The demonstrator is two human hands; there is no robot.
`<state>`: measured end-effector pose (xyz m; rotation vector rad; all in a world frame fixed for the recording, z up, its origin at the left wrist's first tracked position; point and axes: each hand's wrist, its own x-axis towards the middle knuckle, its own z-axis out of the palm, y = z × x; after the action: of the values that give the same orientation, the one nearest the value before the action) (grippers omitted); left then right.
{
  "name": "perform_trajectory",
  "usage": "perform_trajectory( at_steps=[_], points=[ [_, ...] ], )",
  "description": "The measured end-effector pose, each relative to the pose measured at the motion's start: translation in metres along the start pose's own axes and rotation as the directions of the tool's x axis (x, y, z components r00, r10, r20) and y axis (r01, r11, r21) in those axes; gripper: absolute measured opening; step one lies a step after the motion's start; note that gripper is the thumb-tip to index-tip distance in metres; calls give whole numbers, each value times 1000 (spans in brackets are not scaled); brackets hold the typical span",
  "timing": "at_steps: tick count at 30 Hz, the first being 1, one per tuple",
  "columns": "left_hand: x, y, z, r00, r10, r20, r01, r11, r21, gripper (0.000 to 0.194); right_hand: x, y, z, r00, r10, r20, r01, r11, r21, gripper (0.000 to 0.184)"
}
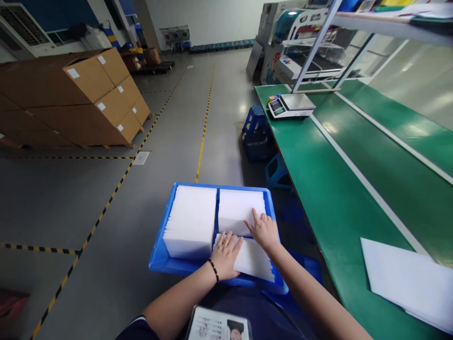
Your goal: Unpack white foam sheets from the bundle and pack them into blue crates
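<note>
By the blue bin's (226, 185) near right corner, the left hand (227, 255), fingers apart, rests on a smooth white stack (254, 260). A longer, layered white stack (193, 212) lines the left edge; toward the far right corner, the right hand (264, 230), thumb and forefinger spread, overlaps a third white stack (234, 202).

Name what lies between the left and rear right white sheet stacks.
In the head view, a narrow blue strip of the bin lies between the left stack and the rear right stack.
</note>
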<state>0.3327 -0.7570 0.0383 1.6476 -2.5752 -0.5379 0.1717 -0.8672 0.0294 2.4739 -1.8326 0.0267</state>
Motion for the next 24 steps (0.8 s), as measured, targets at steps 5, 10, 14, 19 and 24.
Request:
perform_trajectory(
  at_steps=[5,10,14,19,24],
  points=[
    [1,0,0,1000,-1,-2,1,1000,2,101,-7,3,-6,997,-41,-59,40,999,-14,55],
    [1,0,0,1000,6,-24,-6,1000,5,100,0,5,-4,989,-121,-85,121,993,-9,53],
    [1,0,1,1000,13,-20,-12,1000,8,100,-2,6,-3,986,-136,-99,140,990,31,51],
    [0,-1,0,1000,9,-17,-9,1000,10,100,-16,9,-5,980,-157,-120,166,984,68,49],
    [0,0,-2,1000,11,-6,-11,1000,6,98,-25,9,-4,978,-161,-134,173,982,76,46]
  ],
)
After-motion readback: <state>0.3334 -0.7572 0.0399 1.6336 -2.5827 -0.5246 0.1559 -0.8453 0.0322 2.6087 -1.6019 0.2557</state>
